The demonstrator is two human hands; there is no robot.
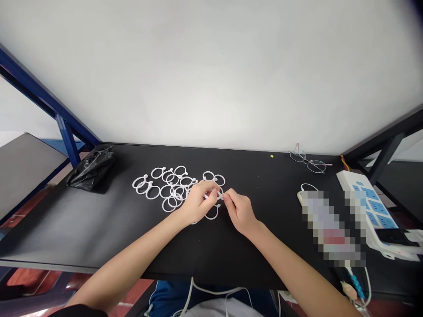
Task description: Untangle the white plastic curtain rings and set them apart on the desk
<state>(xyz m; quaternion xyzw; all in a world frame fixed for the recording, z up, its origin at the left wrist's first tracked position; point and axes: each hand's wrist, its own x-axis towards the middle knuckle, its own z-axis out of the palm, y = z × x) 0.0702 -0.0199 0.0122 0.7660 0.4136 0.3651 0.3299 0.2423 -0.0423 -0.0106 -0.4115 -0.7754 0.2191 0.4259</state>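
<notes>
Between my two hands is a white plastic ring (pixel 220 192), partly covered by fingers. My left hand (pixel 197 203) is closed, pinching the ring's left side between thumb and fingers. From the other side, my right hand (pixel 242 212) grips the ring's right edge with thumb and forefinger. Several more white rings, each with small round knobs, lie in an overlapping pile (pixel 153 192) to the left of my left hand and partly under it. Two rings (pixel 208 172) rest just beyond my hands, and another ring (pixel 212 218) lies below them.
On the black table (pixel 139 237), a crumpled black plastic bag (pixel 93 169) sits at the far left. Eyeglasses (pixel 309 162) lie at the back right. A blurred-out phone (pixel 330 229) with a cable and a white power strip (pixel 372 207) occupy the right side. A white wall stands behind.
</notes>
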